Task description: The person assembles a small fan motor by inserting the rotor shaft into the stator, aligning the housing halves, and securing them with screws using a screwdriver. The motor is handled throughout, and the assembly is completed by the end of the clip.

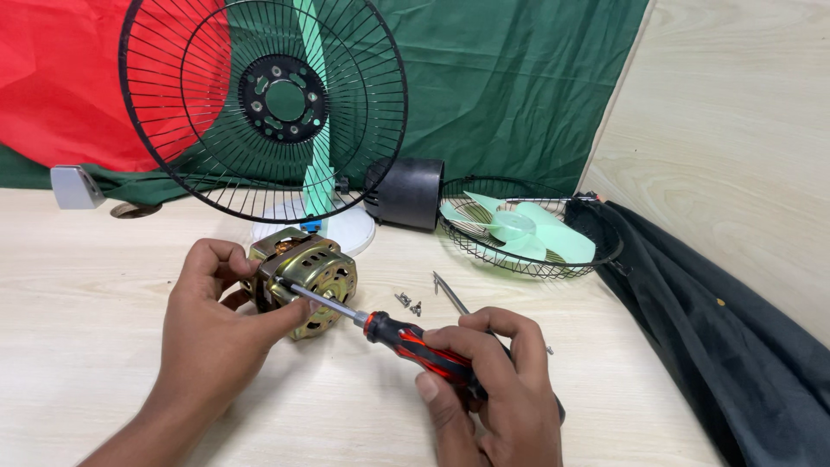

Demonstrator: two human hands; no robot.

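- Right hand, nearest the camera at bottom centre: fingers closed round the red-and-black handle of a screwdriver; thumb lies along the grip.
- Screwdriver shaft runs up and to the left, w/ its tip meeting the top front edge of the motor.
- Left hand: fingers curled over the motor's left side, thumb pressed against the shaft near the tip; hand grips the motor and steadies it on the desk.
- Motor: brass-coloured metal housing w/ slotted openings, lying on the desk at centre-left, just in front of the fan base.
- Small screws: two or so, loose on the desk just right of the motor, near the shaft.
- Thin metal rod: lies beside the screws, angled; kind of tool unclear.
- Fan stand w/ rear guard: black wire grille upright on a pale green post and white base, behind the motor.
- Black motor cover: on its side, right of the base.
- Front guard: lying flat at right, w/ the pale green blade resting inside it.
- Dark cloth: draped at the right edge of the desk.
- Backdrop: red and green fabric behind.
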